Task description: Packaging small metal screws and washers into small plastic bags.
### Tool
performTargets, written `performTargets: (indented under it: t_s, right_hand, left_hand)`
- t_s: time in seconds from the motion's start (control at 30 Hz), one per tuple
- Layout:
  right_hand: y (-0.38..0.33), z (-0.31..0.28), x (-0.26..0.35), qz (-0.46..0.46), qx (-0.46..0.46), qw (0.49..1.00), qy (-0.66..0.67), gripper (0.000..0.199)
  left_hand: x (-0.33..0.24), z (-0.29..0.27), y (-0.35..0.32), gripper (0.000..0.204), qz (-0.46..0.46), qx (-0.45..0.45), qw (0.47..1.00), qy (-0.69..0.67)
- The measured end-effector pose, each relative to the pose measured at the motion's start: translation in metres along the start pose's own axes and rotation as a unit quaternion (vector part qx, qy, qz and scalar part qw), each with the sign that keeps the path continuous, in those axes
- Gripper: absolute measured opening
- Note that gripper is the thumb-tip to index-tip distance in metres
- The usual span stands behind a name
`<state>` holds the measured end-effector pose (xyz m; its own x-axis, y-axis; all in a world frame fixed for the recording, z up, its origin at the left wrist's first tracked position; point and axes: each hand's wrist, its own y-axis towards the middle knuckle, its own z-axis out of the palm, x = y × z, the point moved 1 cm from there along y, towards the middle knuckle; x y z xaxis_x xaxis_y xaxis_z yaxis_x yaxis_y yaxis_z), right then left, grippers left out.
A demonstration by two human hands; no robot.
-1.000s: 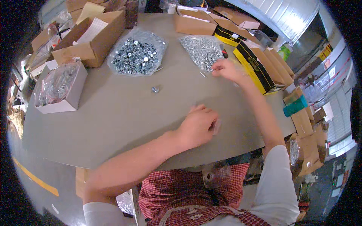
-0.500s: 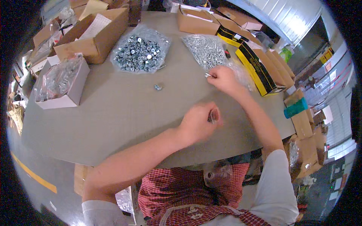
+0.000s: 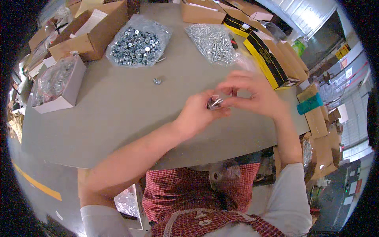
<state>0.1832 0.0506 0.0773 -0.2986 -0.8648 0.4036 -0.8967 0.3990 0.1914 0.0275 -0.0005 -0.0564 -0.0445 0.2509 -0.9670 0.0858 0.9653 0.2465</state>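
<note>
Over the middle right of the table, my left hand [image 3: 196, 114] is closed around a small clear plastic bag [image 3: 213, 105] with a few shiny metal pieces at its mouth. My right hand [image 3: 254, 94] is beside it, fingers blurred and curved apart from the thumb, which reaches the bag's mouth. I see nothing plainly held in it. Beyond the right hand lies a large clear bag of silver screws [image 3: 211, 42]. Farther left lies a clear bag of flanged metal fittings [image 3: 138, 44]. One small metal fitting [image 3: 157, 81] sits alone on the grey table [image 3: 118, 106].
At the left stands a white box [image 3: 75, 93] with bagged parts, and behind it an open cardboard box [image 3: 94, 41]. Yellow-and-black boxes [image 3: 266, 63] line the right side. A teal cylinder [image 3: 310, 104] lies past the table's right edge.
My right hand has come from the bag of screws, where it pinched some, back to my left hand. My left hand has moved slightly up, its bag now turned mouth toward the right hand.
</note>
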Motion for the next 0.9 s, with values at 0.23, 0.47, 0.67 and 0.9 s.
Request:
performTargets:
  t_s: [0.23,0.47,0.67,0.9]
  right_hand:
    - [-0.015,0.017,-0.004,-0.107,-0.026,0.991,-0.073,0.025]
    - [-0.032,0.021,0.002,0.034,-0.12,0.992,-0.001,0.016]
    - [-0.055,0.031,-0.017,0.212,-0.152,0.958,0.119,0.015]
    - [-0.054,0.051,-0.021,0.232,-0.157,0.945,0.167,0.011]
  left_hand:
    - [-0.003,-0.003,-0.001,0.032,0.064,0.028,0.992,0.104]
    - [-0.015,-0.014,-0.001,0.033,0.02,0.05,0.996,0.072]
    - [-0.008,-0.009,0.002,0.022,0.01,0.05,0.998,0.035]
    - [-0.012,-0.014,0.002,0.014,-0.027,0.028,0.999,0.009]
